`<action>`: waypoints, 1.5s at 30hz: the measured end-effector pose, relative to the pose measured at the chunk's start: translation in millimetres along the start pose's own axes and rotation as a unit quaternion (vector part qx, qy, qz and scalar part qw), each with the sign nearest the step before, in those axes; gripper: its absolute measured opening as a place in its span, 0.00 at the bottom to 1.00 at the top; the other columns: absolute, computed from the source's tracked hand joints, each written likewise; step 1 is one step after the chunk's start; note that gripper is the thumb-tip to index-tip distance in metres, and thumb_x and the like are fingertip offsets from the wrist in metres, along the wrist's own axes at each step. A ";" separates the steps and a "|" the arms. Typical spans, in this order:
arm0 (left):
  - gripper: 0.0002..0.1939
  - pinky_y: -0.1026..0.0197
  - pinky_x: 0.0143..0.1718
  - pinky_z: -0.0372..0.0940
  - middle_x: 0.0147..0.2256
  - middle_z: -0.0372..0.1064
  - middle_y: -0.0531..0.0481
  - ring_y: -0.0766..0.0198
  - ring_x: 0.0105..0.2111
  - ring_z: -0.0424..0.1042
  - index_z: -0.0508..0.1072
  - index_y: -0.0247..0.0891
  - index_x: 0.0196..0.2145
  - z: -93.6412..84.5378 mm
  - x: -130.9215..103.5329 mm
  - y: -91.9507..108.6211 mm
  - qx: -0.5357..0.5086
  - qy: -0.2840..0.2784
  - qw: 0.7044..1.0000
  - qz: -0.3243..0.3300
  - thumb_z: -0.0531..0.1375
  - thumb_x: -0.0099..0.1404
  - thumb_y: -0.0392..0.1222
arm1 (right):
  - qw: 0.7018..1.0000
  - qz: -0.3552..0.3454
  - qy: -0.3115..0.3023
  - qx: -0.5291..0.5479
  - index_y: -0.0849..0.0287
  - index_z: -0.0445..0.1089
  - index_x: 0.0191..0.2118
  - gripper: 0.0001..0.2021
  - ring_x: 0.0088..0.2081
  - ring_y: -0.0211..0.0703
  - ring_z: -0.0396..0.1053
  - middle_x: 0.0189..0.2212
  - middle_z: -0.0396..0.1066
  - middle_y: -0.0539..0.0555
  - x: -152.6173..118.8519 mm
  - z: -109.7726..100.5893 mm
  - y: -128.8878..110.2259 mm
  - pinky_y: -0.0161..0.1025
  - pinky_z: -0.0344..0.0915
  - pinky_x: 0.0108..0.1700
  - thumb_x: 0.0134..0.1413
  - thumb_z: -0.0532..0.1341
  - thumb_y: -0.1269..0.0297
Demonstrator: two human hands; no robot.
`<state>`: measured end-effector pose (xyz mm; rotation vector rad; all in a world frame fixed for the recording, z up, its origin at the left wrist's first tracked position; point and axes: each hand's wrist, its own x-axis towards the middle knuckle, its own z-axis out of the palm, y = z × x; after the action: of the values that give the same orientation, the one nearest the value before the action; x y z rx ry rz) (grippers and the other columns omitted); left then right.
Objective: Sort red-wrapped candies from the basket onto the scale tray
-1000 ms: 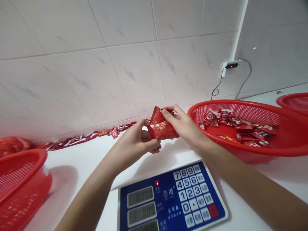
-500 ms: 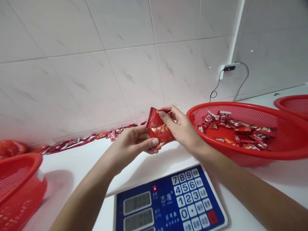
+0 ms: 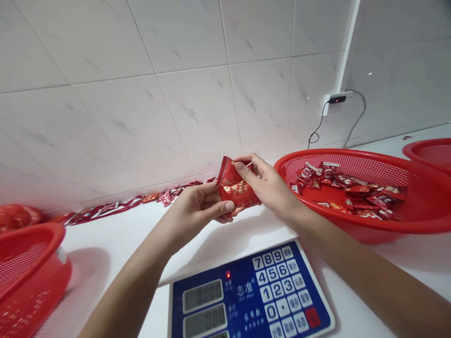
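Note:
A red wrapped snack packet (image 3: pixel 235 190) with gold lettering is held up in front of me, tilted, above the white pan of a digital scale (image 3: pixel 246 291). My left hand (image 3: pixel 204 204) pinches its left and lower edge, thumb on the front. From the upper right, my right hand (image 3: pixel 262 183) grips it with the thumb across the front; the fingers behind are partly hidden. The scale's blue panel has number keys, a lit red light and displays that seem to read zeros.
A red oval basket (image 3: pixel 366 155) with several small red packets stands on the right, another basket (image 3: pixel 428 150) behind it. On the left is a red basket (image 3: pixel 31 277). Packets (image 3: pixel 169 195) line the tiled wall's foot. A cable (image 3: pixel 319 124) hangs from a wall socket.
Both hands keep hold of the packet in nearly the same place. The whole view has shifted very slightly.

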<state>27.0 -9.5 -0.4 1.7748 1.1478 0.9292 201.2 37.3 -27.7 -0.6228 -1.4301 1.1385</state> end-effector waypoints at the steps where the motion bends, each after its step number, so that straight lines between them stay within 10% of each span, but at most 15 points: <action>1: 0.23 0.58 0.35 0.74 0.32 0.80 0.45 0.57 0.32 0.78 0.80 0.36 0.44 -0.4 -0.1 -0.4 0.013 0.003 1.000 0.004 0.72 0.58 0.56 | 1.000 0.006 -0.002 -0.004 0.52 0.70 0.41 0.11 0.32 0.38 0.71 0.35 0.73 0.49 0.6 -1.2 -0.8 0.35 0.69 0.31 0.64 0.64 0.51; 11: 0.09 0.57 0.30 0.66 0.25 0.77 0.49 0.54 0.27 0.76 0.78 0.41 0.29 -18.6 -1.7 -2.8 0.308 0.149 0.939 0.044 0.63 0.60 0.48 | 0.993 0.063 0.095 -0.016 0.55 0.69 0.40 0.06 0.20 0.32 0.66 0.27 0.68 0.45 9.7 -14.0 -16.5 0.31 0.64 0.21 0.67 0.64 0.59; 18: 0.15 0.59 0.32 0.63 0.31 0.78 0.45 0.58 0.28 0.74 0.77 0.41 0.23 -24.4 2.2 -19.7 0.470 0.016 0.876 0.113 0.53 0.62 0.34 | 0.995 0.069 0.077 -0.010 0.54 0.70 0.40 0.08 0.20 0.33 0.66 0.26 0.70 0.46 7.1 -15.3 -23.1 0.32 0.65 0.23 0.67 0.64 0.57; 26: 0.15 0.54 0.42 0.73 0.38 0.81 0.44 0.52 0.39 0.79 0.79 0.41 0.41 -25.8 -7.2 2.1 0.250 0.169 0.953 0.040 0.60 0.66 0.52 | 0.998 0.065 0.000 -0.025 0.55 0.73 0.38 0.09 0.19 0.32 0.63 0.24 0.69 0.46 4.8 -13.1 -25.0 0.31 0.59 0.20 0.63 0.66 0.56; 31: 0.27 0.54 0.48 0.73 0.48 0.79 0.43 0.54 0.44 0.78 0.76 0.39 0.52 -7.2 -8.4 10.4 0.050 0.103 0.993 0.037 0.62 0.67 0.63 | 0.989 0.101 -0.108 0.021 0.56 0.75 0.37 0.10 0.20 0.31 0.63 0.26 0.72 0.47 -3.8 -8.1 -33.6 0.31 0.62 0.23 0.66 0.64 0.56; 38: 0.16 0.63 0.26 0.58 0.21 0.64 0.55 0.65 0.24 0.63 0.77 0.38 0.30 -9.7 -4.2 5.8 0.146 0.130 0.980 0.041 0.68 0.61 0.55 | 0.976 0.128 -0.156 0.076 0.57 0.75 0.31 0.17 0.21 0.33 0.60 0.24 0.69 0.49 -1.1 -11.0 -29.4 0.31 0.56 0.20 0.57 0.69 0.47; 45: 0.17 0.63 0.32 0.62 0.28 0.73 0.53 0.62 0.30 0.69 0.81 0.40 0.37 -15.6 -11.4 11.6 0.143 0.073 0.986 0.043 0.64 0.66 0.58 | 0.975 0.141 -0.167 -0.044 0.61 0.77 0.31 0.30 0.18 0.32 0.49 0.15 0.58 0.46 4.7 -28.4 -28.5 0.34 0.39 0.18 0.58 0.61 0.34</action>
<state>13.5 -19.5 14.6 2.0270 1.3626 0.9988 233.7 38.6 -3.6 -0.7389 -1.7242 1.4619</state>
